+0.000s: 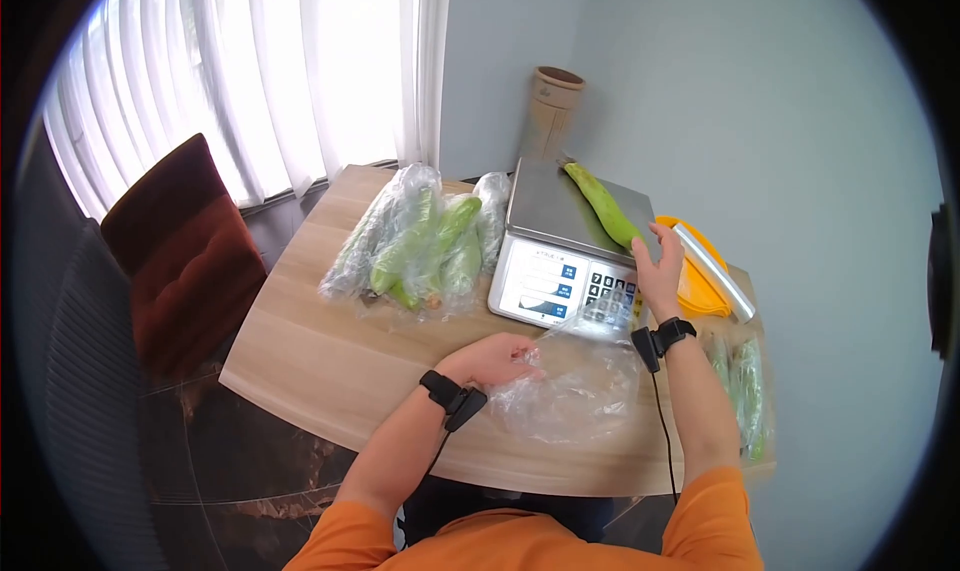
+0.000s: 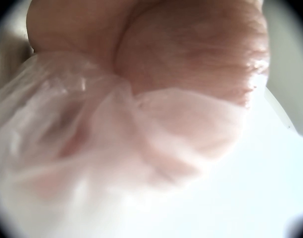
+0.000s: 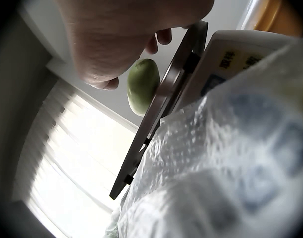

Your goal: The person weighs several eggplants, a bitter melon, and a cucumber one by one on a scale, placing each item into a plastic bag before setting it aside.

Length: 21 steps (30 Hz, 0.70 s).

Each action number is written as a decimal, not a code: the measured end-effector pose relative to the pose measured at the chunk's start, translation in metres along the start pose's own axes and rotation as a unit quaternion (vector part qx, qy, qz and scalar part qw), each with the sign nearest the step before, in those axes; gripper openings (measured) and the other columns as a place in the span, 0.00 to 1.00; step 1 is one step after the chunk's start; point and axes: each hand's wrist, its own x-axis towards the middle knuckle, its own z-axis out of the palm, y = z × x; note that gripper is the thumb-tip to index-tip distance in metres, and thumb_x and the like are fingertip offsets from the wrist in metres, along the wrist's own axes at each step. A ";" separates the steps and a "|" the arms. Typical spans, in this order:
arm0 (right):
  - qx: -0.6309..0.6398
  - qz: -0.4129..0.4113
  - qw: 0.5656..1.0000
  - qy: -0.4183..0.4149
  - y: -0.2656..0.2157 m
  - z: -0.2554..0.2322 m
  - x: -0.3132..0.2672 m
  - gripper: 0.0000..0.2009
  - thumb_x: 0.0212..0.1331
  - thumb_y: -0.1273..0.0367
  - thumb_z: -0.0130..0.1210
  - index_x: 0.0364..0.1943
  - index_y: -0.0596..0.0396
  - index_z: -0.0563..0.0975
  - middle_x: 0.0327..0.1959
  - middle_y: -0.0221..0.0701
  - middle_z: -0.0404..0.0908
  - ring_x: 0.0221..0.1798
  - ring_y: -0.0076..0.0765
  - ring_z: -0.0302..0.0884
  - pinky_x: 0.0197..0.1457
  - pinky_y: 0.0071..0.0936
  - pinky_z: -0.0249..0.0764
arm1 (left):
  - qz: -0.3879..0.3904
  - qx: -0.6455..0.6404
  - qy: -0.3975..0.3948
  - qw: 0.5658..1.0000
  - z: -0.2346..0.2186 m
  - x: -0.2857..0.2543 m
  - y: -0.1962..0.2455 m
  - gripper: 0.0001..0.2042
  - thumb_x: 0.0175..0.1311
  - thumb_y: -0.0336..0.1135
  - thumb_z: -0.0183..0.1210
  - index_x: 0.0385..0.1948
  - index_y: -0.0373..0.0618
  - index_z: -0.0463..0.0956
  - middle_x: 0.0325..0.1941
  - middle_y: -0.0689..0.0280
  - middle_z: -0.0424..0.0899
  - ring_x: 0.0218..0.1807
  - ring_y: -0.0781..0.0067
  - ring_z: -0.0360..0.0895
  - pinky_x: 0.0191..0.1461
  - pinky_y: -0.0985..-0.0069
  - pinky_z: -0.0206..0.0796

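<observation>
A long green vegetable (image 1: 602, 203) lies slantwise on the steel plate of a digital scale (image 1: 547, 211), its rounded near end close to the plate's front corner. Right beside that end is my right hand (image 1: 659, 269), thumb and fingers spread apart; the right wrist view shows the vegetable's tip (image 3: 143, 85) just past the hand. With curled fingers my left hand (image 1: 492, 359) grips a clear plastic bag (image 1: 575, 386) in front of the scale. The bag spreads up over part of the keypad, and in the left wrist view its film (image 2: 112, 129) covers much of the hand.
Several bagged green vegetables (image 1: 430, 236) lie left of the scale, and more wrapped ones (image 1: 748, 396) at the right edge. A yellow container (image 1: 700, 289) with a roll (image 1: 715, 271) across it sits right of the scale. A brown cylinder (image 1: 553, 111) stands behind; a red chair (image 1: 180, 261) is at left.
</observation>
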 end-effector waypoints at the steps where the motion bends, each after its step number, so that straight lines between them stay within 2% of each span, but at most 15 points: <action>1: 0.009 -0.010 1.000 0.024 -0.003 -0.004 -0.003 0.17 0.56 0.64 0.59 0.47 0.57 0.75 0.48 0.40 0.76 0.54 0.43 0.70 0.59 0.37 0.65 | -0.014 -0.010 -0.002 1.000 0.000 -0.001 0.002 0.17 0.57 0.40 0.65 0.43 0.39 0.75 0.31 0.65 0.80 0.33 0.76 0.72 0.40 0.76 0.66; 2: 0.018 -0.022 0.998 0.049 -0.007 -0.008 -0.006 0.15 0.56 0.66 0.59 0.45 0.57 0.76 0.46 0.39 0.77 0.53 0.41 0.71 0.58 0.36 0.66 | -0.028 -0.020 -0.004 0.999 -0.001 -0.001 0.003 0.17 0.57 0.40 0.65 0.43 0.39 0.75 0.32 0.65 0.80 0.34 0.77 0.72 0.40 0.76 0.66; 5: 0.175 0.060 0.983 -0.005 -0.025 -0.028 -0.032 0.08 0.59 0.71 0.57 0.41 0.58 0.76 0.36 0.29 0.77 0.40 0.24 0.72 0.46 0.21 0.68 | -0.012 -0.023 0.002 1.000 -0.002 -0.002 0.005 0.17 0.58 0.38 0.64 0.44 0.39 0.75 0.34 0.66 0.81 0.35 0.80 0.73 0.40 0.77 0.67; 7: 0.319 0.098 0.941 -0.062 -0.033 -0.032 -0.066 0.05 0.58 0.73 0.56 0.36 0.59 0.77 0.30 0.24 0.77 0.33 0.19 0.72 0.39 0.15 0.67 | -0.020 -0.034 0.000 0.999 -0.002 -0.003 0.008 0.15 0.59 0.37 0.63 0.44 0.39 0.75 0.34 0.66 0.82 0.36 0.80 0.73 0.39 0.78 0.67; 9: 0.274 0.047 0.945 -0.170 -0.044 -0.045 -0.095 0.06 0.55 0.73 0.59 0.36 0.59 0.79 0.28 0.27 0.80 0.30 0.19 0.74 0.36 0.18 0.71 | -0.039 -0.039 -0.010 0.998 -0.003 -0.006 0.016 0.15 0.60 0.36 0.62 0.45 0.39 0.76 0.35 0.65 0.82 0.37 0.80 0.75 0.41 0.78 0.68; 10: 0.271 0.055 0.926 -0.256 -0.052 -0.050 -0.103 0.07 0.56 0.73 0.59 0.37 0.59 0.79 0.29 0.27 0.80 0.31 0.19 0.74 0.37 0.18 0.71 | -0.053 -0.039 -0.019 0.998 -0.004 -0.009 0.023 0.15 0.60 0.35 0.61 0.46 0.40 0.76 0.36 0.65 0.83 0.38 0.80 0.75 0.43 0.77 0.68; 11: 0.267 0.060 0.900 -0.340 -0.059 -0.055 -0.109 0.08 0.56 0.72 0.59 0.39 0.59 0.79 0.30 0.27 0.81 0.32 0.19 0.75 0.37 0.18 0.71 | -0.067 -0.037 -0.027 0.997 -0.005 -0.009 0.027 0.15 0.60 0.35 0.60 0.47 0.41 0.77 0.37 0.64 0.84 0.39 0.79 0.76 0.45 0.77 0.69; 14: 0.263 0.145 0.805 -0.512 -0.075 -0.064 -0.120 0.09 0.57 0.72 0.59 0.41 0.59 0.79 0.31 0.26 0.81 0.32 0.21 0.76 0.37 0.18 0.72 | -0.085 -0.084 -0.049 0.992 -0.004 -0.008 0.022 0.15 0.61 0.34 0.59 0.48 0.41 0.77 0.37 0.65 0.84 0.39 0.81 0.76 0.44 0.79 0.69; 17: 0.389 0.277 0.690 -0.545 -0.060 -0.055 -0.136 0.09 0.58 0.72 0.58 0.41 0.60 0.79 0.31 0.27 0.81 0.31 0.20 0.76 0.34 0.18 0.71 | -0.088 -0.090 -0.042 0.991 -0.003 -0.008 0.020 0.15 0.62 0.34 0.59 0.49 0.41 0.76 0.38 0.66 0.84 0.39 0.81 0.76 0.45 0.79 0.69; 20: 0.504 0.360 0.584 -0.525 -0.040 -0.049 -0.139 0.08 0.59 0.74 0.57 0.41 0.59 0.79 0.31 0.28 0.81 0.29 0.19 0.75 0.32 0.17 0.70 | -0.084 -0.075 -0.038 0.993 -0.003 -0.006 0.014 0.16 0.61 0.33 0.59 0.50 0.41 0.76 0.39 0.65 0.84 0.40 0.80 0.76 0.46 0.79 0.69; 21: 0.507 0.359 0.586 -0.521 -0.037 -0.049 -0.140 0.08 0.59 0.74 0.56 0.42 0.59 0.79 0.31 0.28 0.81 0.29 0.19 0.74 0.31 0.17 0.69 | -0.069 -0.084 -0.029 0.994 -0.002 -0.006 0.013 0.14 0.62 0.32 0.59 0.49 0.39 0.76 0.37 0.66 0.84 0.38 0.81 0.76 0.43 0.80 0.69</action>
